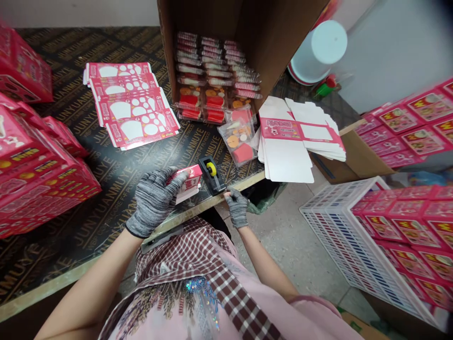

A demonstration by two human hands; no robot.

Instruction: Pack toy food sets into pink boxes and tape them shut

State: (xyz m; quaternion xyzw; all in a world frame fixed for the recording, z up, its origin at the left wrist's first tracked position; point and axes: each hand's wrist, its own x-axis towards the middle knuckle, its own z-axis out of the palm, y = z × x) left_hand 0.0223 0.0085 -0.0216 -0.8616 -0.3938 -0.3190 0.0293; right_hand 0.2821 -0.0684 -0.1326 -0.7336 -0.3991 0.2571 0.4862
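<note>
My left hand (155,196), in a grey knitted glove, is wrapped round a small pink box (189,182) near the table's front edge. A black tape dispenser (212,175) with a yellow core stands just right of that box. At the dispenser's front end is my right hand (237,206), its glove leaving the fingertips bare; thumb and finger are pinched together at the cutter. Any piece of tape between them is too small to make out. Clear packets (239,141) with orange and red pieces lie behind the dispenser.
Flat printed cartons (132,106) lie back left, and more flat cartons (293,137) to the right. An open cardboard box (290,47) holds rows of packets. Finished pink boxes (38,165) are stacked left. A white crate (336,236) of pink boxes stands on the right.
</note>
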